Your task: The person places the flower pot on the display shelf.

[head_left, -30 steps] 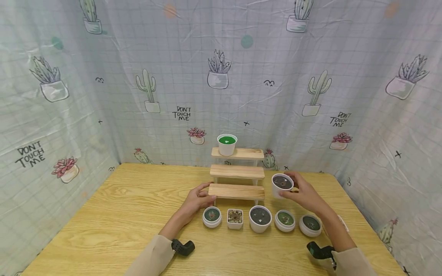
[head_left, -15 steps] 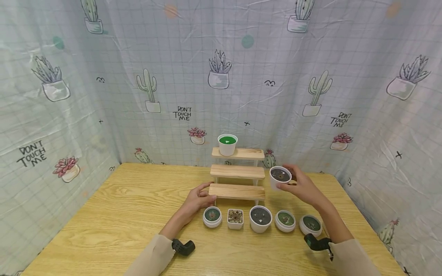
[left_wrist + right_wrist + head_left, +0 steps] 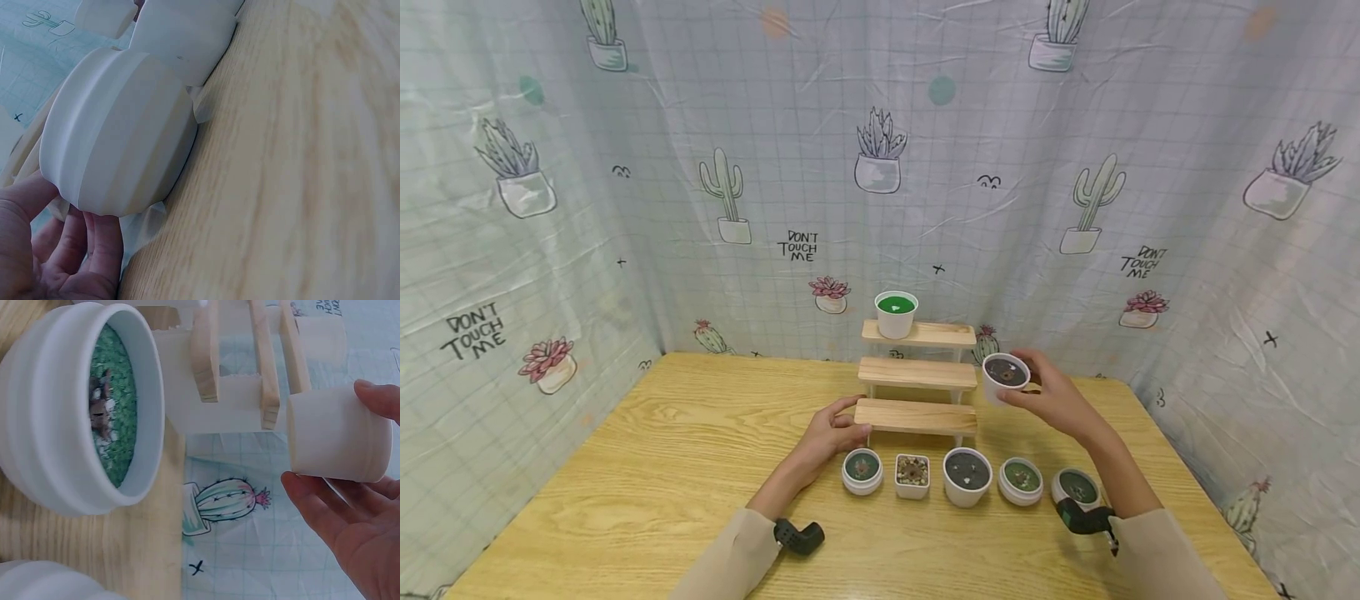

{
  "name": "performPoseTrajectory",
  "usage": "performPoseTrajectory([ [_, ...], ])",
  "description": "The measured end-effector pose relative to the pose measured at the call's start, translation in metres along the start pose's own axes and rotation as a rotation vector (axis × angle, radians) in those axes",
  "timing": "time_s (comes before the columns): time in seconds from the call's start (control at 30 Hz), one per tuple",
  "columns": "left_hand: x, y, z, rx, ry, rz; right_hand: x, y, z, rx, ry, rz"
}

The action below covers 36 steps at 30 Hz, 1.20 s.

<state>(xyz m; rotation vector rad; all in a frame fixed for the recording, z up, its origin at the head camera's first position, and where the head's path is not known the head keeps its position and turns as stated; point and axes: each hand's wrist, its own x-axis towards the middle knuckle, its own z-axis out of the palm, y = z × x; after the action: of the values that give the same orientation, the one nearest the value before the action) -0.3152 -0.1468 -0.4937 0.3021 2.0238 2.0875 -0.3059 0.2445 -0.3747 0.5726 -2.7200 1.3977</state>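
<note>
My right hand (image 3: 1052,402) holds a white flower pot (image 3: 1004,390) filled with dark soil, thumb on its near side and fingers round the far side. This pot hangs in the air just right of a three-step wooden display stand (image 3: 917,372). In the right wrist view the same pot (image 3: 331,434) is seen from the side, gripped near one end. At the lowest step's left end, my left hand (image 3: 827,435) grips the stand between thumb and fingers. A white pot with a green top (image 3: 896,321) stands on the top step's left part.
Along the front of the stand, a row holds a round pot (image 3: 862,483), a square pebble-filled pot (image 3: 912,486), a taller dark-soil pot (image 3: 967,492), and two low round pots (image 3: 1020,496) to the right. Behind the wooden table (image 3: 700,425) hangs a cactus-print curtain (image 3: 790,167).
My right hand has raised the dark-soil pot and brought it slightly left, toward the stand. The left hand keeps its place on the lowest step.
</note>
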Motion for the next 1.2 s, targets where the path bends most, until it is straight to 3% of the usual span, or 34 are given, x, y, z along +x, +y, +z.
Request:
performPoseTrajectory([
  [0.43, 0.001, -0.002, -0.001, -0.005, -0.001, 0.0, 0.017, -0.01, 0.001, -0.018, -0.004, -0.049],
  [1.2, 0.002, -0.004, -0.002, 0.006, -0.012, 0.0, 0.047, -0.031, 0.009, -0.08, 0.032, -0.051],
])
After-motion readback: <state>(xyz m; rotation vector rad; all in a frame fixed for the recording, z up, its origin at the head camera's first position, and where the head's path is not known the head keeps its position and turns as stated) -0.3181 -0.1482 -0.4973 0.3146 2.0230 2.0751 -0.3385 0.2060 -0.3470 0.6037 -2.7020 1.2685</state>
